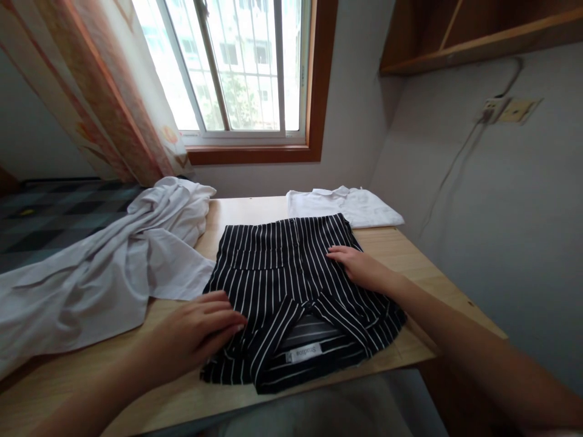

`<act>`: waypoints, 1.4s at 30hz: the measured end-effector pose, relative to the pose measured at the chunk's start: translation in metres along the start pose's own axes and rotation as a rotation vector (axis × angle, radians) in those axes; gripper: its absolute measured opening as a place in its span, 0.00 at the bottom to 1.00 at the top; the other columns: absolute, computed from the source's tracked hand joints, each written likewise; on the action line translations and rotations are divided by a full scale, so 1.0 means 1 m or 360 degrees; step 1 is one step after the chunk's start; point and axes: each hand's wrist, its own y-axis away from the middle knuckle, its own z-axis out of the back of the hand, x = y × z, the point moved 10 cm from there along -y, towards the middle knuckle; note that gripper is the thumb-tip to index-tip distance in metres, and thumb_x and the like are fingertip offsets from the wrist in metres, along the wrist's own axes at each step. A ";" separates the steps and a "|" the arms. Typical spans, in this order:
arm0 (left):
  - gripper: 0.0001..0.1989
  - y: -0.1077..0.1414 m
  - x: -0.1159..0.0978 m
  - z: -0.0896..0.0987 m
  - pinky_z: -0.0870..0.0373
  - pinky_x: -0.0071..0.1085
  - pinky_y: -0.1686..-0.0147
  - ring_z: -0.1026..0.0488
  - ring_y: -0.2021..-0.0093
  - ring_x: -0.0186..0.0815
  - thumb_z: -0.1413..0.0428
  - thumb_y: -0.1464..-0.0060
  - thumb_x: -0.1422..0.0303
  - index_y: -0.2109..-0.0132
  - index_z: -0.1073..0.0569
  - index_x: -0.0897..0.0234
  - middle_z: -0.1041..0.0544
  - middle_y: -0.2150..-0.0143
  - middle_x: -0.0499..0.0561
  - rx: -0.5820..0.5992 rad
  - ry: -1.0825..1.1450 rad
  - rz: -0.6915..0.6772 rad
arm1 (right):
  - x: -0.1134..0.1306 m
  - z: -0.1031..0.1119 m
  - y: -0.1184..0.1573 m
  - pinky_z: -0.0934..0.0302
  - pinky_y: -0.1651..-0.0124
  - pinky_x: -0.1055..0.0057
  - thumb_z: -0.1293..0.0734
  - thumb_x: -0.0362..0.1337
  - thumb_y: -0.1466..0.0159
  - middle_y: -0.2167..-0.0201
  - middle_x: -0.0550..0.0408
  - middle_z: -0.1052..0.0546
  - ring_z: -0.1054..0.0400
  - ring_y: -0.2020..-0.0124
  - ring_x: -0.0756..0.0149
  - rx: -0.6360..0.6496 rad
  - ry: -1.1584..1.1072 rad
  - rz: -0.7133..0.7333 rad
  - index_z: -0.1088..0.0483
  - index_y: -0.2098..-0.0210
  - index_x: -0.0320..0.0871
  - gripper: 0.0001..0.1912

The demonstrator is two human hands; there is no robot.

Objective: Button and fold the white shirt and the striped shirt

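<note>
A black shirt with white stripes point(273, 273) lies folded into a rough rectangle on the wooden table. Its collar is towards me, and a white label point(303, 352) shows upside down inside the neck. My left hand point(207, 325) is at the shirt's left side near the collar, thumb and forefinger closed together on the cloth. On the right side, my right hand point(353, 264) rests on the shirt with its fingers stretched out flat.
A crumpled white garment point(113, 273) spreads over the table's left side. A folded white shirt point(341, 206) lies at the far right. Behind are a window point(241, 67) and a curtain point(104, 79); a cord point(455, 164) hangs from a wall socket point(514, 110) beside the table point(410, 255).
</note>
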 end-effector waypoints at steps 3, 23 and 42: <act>0.13 -0.028 0.031 0.008 0.27 0.36 0.54 0.26 0.56 0.38 0.52 0.36 0.69 0.51 0.24 0.58 0.21 0.59 0.51 -0.0190 -0.0031 0.0041 | -0.003 -0.018 -0.013 0.46 0.32 0.57 0.43 0.20 0.38 0.37 0.40 0.34 0.43 0.34 0.57 0.0017 0.0125 -0.0037 0.30 0.42 0.35 0.27; 0.31 -0.128 0.172 -0.076 0.56 0.58 0.34 0.51 0.28 0.48 0.62 0.34 0.50 0.29 0.46 0.55 0.47 0.27 0.53 -0.0027 -0.0326 0.0831 | -0.004 -0.057 -0.128 0.66 0.32 0.39 0.49 0.51 0.27 0.28 0.55 0.48 0.57 0.28 0.55 -0.0086 -0.0016 -0.0382 0.52 0.29 0.53 0.29; 0.38 -0.071 0.245 -0.049 0.51 0.40 0.32 0.47 0.30 0.45 0.61 0.39 0.50 0.33 0.41 0.76 0.42 0.30 0.63 -0.0034 -0.0277 0.1008 | -0.101 -0.037 -0.089 0.70 0.29 0.51 0.53 0.55 0.28 0.28 0.48 0.49 0.60 0.28 0.55 -0.0101 0.0181 -0.1010 0.46 0.31 0.45 0.34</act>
